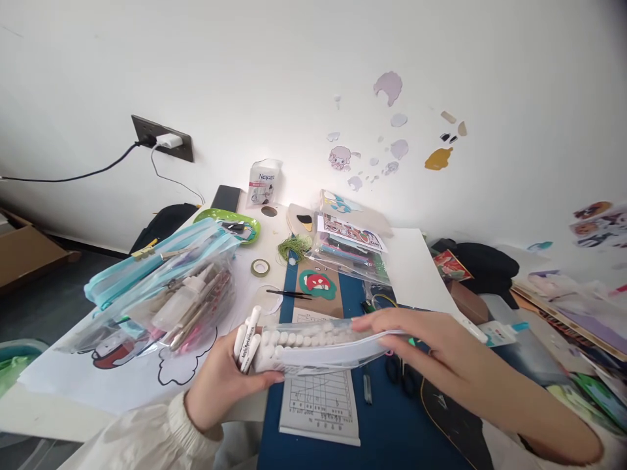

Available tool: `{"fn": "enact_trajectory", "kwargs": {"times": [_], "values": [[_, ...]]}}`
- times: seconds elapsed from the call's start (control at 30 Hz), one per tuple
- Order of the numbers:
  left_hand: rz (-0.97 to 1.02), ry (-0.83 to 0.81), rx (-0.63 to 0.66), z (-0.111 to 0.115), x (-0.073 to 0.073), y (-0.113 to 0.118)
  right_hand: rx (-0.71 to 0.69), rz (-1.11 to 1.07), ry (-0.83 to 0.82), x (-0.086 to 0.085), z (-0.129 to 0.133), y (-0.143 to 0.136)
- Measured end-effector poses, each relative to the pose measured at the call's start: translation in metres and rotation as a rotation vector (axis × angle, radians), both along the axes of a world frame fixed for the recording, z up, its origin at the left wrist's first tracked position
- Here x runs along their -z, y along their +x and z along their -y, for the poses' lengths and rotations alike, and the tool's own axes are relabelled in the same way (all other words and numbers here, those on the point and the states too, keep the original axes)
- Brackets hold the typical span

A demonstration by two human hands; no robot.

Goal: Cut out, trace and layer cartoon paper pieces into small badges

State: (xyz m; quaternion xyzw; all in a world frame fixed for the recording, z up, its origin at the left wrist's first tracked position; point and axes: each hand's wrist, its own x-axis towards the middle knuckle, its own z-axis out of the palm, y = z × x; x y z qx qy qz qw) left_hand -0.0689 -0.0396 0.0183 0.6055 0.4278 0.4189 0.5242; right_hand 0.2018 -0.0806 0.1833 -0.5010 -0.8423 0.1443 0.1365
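Observation:
A clear zip case (318,352) packed with white-capped markers is held level above a printed sheet (321,405). My left hand (223,375) grips its left end and also holds a few loose white markers (249,339) upright against that end. At the case's right end, my right hand (421,339) pinches the top edge between thumb and fingers. Below and behind the case lies the dark blue mat (304,450). Just beyond are black tweezers (289,294) and a red and teal cutout (317,284) on brown card.
Clear pouches of supplies (196,307) lie at left, near a green tray (249,228) and a tape roll (260,267). A stacked plastic bag (350,248) stands toward the wall. Scissors (401,375) and a cutter (367,386) lie on the mat, right of the sheet.

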Motion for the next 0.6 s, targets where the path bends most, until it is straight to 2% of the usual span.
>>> {"fn": "enact_trajectory", "kwargs": {"times": [0.1, 0.17, 0.3, 0.4, 0.5, 0.6], "values": [[0.026, -0.028, 0.019, 0.001, -0.002, 0.001, 0.054, -0.097, 0.07, 0.002, -0.002, 0.016], [0.041, -0.047, 0.046, 0.002, -0.004, 0.001, 0.157, -0.216, 0.066, 0.007, -0.007, 0.026], [0.022, -0.03, 0.04, 0.004, -0.007, 0.0, 0.441, -0.688, -0.083, 0.029, -0.025, 0.045], [0.027, -0.047, 0.084, 0.006, -0.006, -0.001, 0.606, -1.023, -0.279, 0.045, -0.041, 0.057], [0.021, -0.043, 0.126, 0.009, -0.005, -0.003, 0.691, -1.093, -0.469, 0.057, -0.059, 0.064], [-0.019, 0.017, 0.13, 0.012, -0.004, -0.004, 0.672, -1.037, -0.571, 0.071, -0.082, 0.059]]}}
